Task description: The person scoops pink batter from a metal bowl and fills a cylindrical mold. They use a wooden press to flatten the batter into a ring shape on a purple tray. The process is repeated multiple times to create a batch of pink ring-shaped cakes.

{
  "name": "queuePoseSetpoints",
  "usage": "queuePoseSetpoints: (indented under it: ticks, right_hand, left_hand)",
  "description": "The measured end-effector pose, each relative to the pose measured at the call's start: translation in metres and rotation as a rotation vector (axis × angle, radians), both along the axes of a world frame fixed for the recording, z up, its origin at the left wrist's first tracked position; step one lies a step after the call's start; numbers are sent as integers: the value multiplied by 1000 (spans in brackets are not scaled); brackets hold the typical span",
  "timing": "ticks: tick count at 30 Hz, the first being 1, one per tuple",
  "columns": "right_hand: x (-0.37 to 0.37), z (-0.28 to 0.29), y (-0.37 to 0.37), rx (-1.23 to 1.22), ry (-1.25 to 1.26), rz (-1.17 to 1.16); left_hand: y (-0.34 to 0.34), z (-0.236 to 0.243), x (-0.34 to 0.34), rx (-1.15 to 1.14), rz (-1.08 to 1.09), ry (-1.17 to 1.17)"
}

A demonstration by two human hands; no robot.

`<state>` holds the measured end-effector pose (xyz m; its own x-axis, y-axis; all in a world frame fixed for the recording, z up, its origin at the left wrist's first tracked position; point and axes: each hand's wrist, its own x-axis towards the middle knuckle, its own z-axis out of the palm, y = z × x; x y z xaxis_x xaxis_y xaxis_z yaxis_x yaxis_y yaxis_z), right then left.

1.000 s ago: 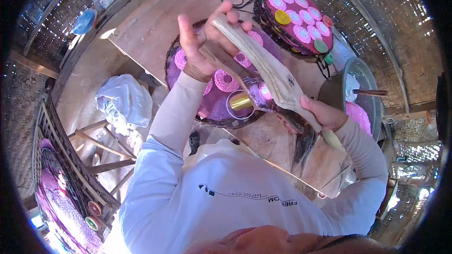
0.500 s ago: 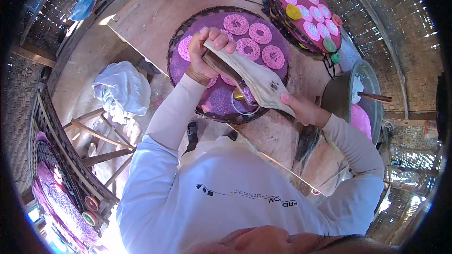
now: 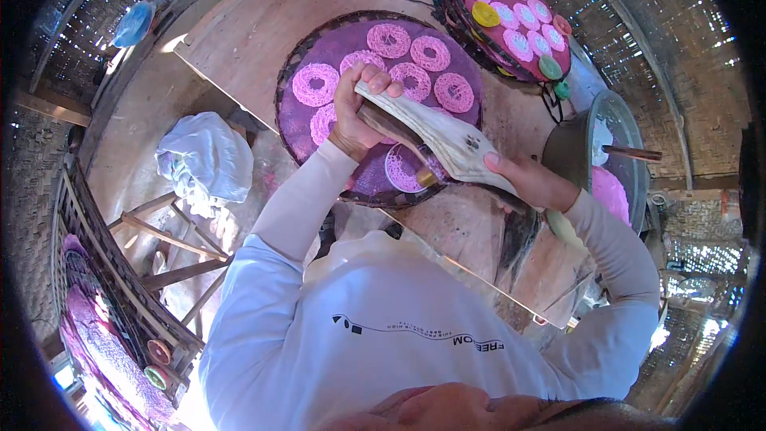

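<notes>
Both my hands grip a pale, worn wooden hand press (image 3: 448, 134) held slantwise over a round tray. My left hand (image 3: 357, 112) is closed round its upper left end, and my right hand (image 3: 538, 180) round the lower right end. A brass-coloured cylinder (image 3: 428, 176) juts from its underside. Beside the cylinder, a thin white ring mould (image 3: 389, 169) on the tray encircles pink strands. The tray (image 3: 281, 104) has a dark woven rim and a purple cloth. Several pink strand rings (image 3: 388, 41) lie on it, some partly covered by my hand and the press.
At the back right stands a stack of round trays (image 3: 519, 16) with pink-and-white pieces and coloured rings on top. A large metal pot (image 3: 570, 152) with pink dough and a wooden handle sits at right. A white bag (image 3: 206, 156) and a wooden stand (image 3: 171, 238) are at left.
The press and its brass cylinder have shifted right relative to the white ring mould, uncovering more of the pink strands inside it. Both hands keep their grip. The whole view has shifted slightly.
</notes>
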<state>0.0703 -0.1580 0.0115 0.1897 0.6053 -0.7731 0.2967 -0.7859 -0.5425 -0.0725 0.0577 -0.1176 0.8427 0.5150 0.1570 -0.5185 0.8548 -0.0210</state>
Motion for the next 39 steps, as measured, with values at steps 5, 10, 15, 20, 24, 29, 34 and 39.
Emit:
queuePoseSetpoints:
  ticks: [5, 10, 15, 20, 24, 29, 34, 39]
  right_hand:
    - [8, -17, -1, 115, -248, 77]
    - [-7, -24, 16, 190, -384, 169]
    - [-20, -30, 22, 183, -323, 169]
    - [-19, -46, 2, 240, -302, 120]
    - [-9, -16, -9, 76, -255, 63]
    - [-3, -3, -28, 326, -110, -86]
    - [-19, -5, -20, 543, 169, -172]
    - [-21, -85, -8, 780, 457, -422]
  left_hand:
    - [10, 6, 5, 68, 7, -27]
    - [29, 10, -10, 133, 15, -23]
    - [32, 12, -30, 189, 59, 12]
    - [15, -4, -31, 112, 55, 47]
    - [5, 1, -12, 109, -23, -7]
    - [-4, 58, -14, 321, -164, 100]
    - [-37, 62, -14, 1890, 326, 462]
    - [-41, 87, -30, 1495, 505, 644]
